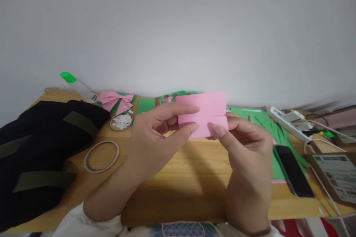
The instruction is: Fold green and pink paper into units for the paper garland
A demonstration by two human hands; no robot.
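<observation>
A sheet of pink paper (207, 103) is held up above the wooden table, with a horizontal fold or edge running across its middle. My left hand (160, 137) pinches its left side, index finger lying across the front and thumb below. At the lower right corner my right hand (241, 144) grips the paper, thumb in front and fingers behind. Behind the paper, small green and pink paper pieces (180, 94) lie near the wall, partly hidden. A pink paper bow (115, 100) rests at the back left.
A black cloth item (41, 148) covers the left side. Nearby lie a roll ring (101, 156) and a ring with white scraps (121, 121). On the right are green paper sheets (267, 122), a phone (293, 170), a power strip (289, 122) with cables, and a cardboard box (335, 174).
</observation>
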